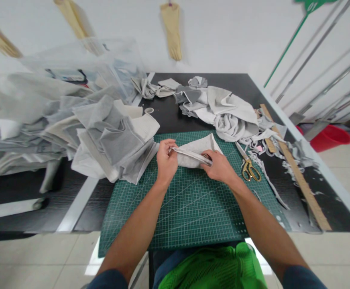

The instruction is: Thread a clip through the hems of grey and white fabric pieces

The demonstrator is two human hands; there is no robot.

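Note:
A light grey piece of cloth (190, 158), folded over on itself, is held just above the green cutting mat (190, 208). My left hand (166, 158) pinches its left end between thumb and fingers. At the other end my right hand (218, 165) grips the folded edge, with the fingertips partly hidden by the fabric. One corner of the cloth points up behind my right hand. Gold-handled scissors (249, 167) lie on the mat to the right of my right hand.
Grey cloths (117, 136) are heaped at the left, before a clear plastic bin (127, 68). More crumpled cloth (232, 116) lies at the back. A wooden ruler (298, 172) and fabric scraps (271, 140) are on the right. A red bucket (331, 136) stands beyond the table edge.

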